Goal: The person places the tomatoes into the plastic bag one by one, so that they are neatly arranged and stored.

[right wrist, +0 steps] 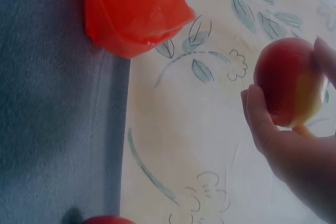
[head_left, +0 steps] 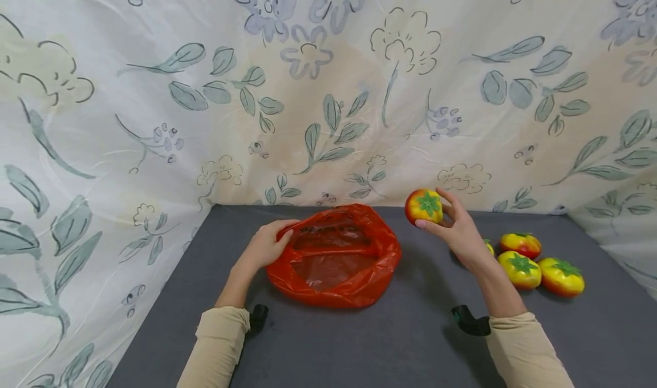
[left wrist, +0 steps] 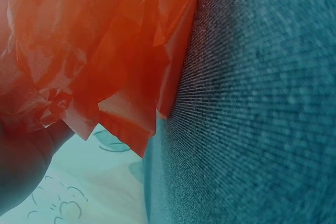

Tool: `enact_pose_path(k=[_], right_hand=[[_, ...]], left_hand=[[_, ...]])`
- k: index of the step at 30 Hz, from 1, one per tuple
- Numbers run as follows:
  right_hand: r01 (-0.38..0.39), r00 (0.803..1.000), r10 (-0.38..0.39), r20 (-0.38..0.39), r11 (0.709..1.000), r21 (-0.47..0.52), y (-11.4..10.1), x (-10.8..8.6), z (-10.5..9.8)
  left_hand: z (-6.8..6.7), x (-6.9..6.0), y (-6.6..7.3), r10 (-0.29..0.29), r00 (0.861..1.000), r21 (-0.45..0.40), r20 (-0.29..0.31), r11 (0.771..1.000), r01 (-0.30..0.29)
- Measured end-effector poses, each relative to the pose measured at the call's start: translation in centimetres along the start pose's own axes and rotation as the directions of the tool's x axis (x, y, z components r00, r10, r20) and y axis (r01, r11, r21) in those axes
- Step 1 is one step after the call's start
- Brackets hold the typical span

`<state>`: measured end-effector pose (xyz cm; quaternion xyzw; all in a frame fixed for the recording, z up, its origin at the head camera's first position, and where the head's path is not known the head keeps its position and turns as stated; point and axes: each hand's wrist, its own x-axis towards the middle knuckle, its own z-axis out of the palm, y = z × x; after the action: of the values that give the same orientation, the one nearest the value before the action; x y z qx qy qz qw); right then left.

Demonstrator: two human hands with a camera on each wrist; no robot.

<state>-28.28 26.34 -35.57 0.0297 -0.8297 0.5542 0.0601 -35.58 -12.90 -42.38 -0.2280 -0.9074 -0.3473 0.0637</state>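
Above the dark worktop, just right of an open red bag, a person's right hand holds a yellow-and-red fruit, fingers parted to the fruit's width and curled round its sides. At the bag's left rim, the left hand pinches the plastic; how tightly those fingers close cannot be told. Holding the rounded fruit lightly but securely would suit, with the rim kept spread, since limp plastic could sag inward. More fruits lie clustered on the worktop's right. Finely ribbed up close, the worktop meets a creased floral cloth behind.
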Motion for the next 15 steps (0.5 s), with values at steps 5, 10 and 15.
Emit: enact_pose_path(k=[5,10,15], right_hand=[[-0.004,1.0,0.003,0.004,0.998,0.065,-0.5,0.1,0.5],[-0.005,1.0,0.004,0.014,0.995,0.098,-1.1,0.4,1.2],[-0.006,0.999,0.002,0.037,0.993,0.114,-1.4,0.7,1.7]], left_hand=[[0.1,0.0,0.2,-0.008,1.0,0.009,0.011,1.0,0.008],[0.0,0.0,0.5,-0.005,1.0,0.004,0.012,1.0,0.005],[0.0,0.0,0.8,0.002,1.0,-0.005,0.022,1.0,-0.002]])
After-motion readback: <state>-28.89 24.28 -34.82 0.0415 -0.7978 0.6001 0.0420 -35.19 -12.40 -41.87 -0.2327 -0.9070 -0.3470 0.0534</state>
